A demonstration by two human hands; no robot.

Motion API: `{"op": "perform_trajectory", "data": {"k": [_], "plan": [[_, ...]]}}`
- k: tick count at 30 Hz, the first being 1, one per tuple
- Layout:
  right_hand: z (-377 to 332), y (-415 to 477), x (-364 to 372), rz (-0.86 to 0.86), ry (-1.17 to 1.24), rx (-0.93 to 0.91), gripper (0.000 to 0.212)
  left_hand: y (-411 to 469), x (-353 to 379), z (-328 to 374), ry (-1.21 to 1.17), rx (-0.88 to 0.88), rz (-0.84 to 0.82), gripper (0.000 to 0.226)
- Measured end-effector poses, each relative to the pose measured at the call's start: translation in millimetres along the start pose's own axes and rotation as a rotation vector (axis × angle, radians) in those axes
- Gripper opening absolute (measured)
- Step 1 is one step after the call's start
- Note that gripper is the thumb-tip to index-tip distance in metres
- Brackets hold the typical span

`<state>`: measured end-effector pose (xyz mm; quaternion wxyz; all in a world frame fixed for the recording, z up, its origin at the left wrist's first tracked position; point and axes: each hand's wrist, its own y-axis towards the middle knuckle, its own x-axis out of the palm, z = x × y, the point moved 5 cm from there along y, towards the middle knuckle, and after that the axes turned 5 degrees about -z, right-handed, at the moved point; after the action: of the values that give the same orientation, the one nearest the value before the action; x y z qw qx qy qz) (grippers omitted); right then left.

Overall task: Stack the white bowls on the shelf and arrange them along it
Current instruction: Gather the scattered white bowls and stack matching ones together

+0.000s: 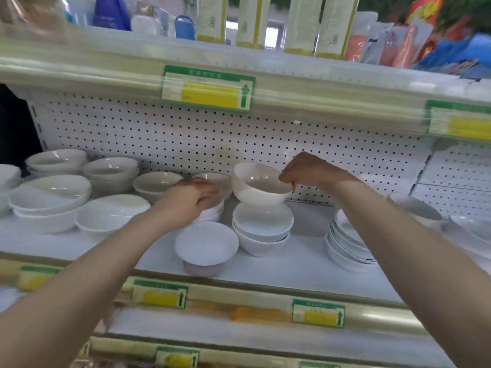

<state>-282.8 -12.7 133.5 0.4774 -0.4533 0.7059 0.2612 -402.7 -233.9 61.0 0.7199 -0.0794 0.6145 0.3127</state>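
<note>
White bowl [259, 185] hangs tilted over the stack [261, 229] on the shelf [305, 266], pinched by its rim in my right hand [305, 168]; my left hand [191, 200] curls over the neighbouring pile [212, 212]. That thin pinch could slip, or a crooked landing could topple the stack.

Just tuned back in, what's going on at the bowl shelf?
A person is stacking white bowls on a shop shelf. The right hand pinches a bowl by its rim, tilted, right over the middle stack; contact is unclear. The left hand grips the rim of a neighbouring stack, behind the front bowl. More stacks stand on both sides.
</note>
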Motion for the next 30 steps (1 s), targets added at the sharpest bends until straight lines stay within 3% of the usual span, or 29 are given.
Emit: {"op": "perform_trajectory", "data": {"k": [4, 12, 21, 27, 30], "plan": [[-10.0, -9.0, 9.3, 0.036, -0.118, 0.161, 0.041, -14.6, -7.7, -17.7, 0.009, -0.041, 0.041, 0.035], [-7.6, -16.5, 31.6, 0.037, -0.12, 0.32, 0.035, -34.0, -3.5, -38.4, -0.056, -0.054, 0.029, 0.041], [-5.5, 12.5, 19.8, 0.107, 0.253, 0.185, 0.021, -18.8, -5.1, -49.0, -0.086, -0.073, 0.042, 0.04], [-21.6, 68.7, 9.6, 0.143, 0.143, 0.286, 0.029, 26.6, -1.6, -67.5, -0.039, -0.172, -0.04, 0.039], [-33.8, 97.9, 20.2, 0.106, 0.098, 0.271, 0.022, 42.5, -0.1, -75.3, -0.017, -0.189, -0.048, 0.039]]}}
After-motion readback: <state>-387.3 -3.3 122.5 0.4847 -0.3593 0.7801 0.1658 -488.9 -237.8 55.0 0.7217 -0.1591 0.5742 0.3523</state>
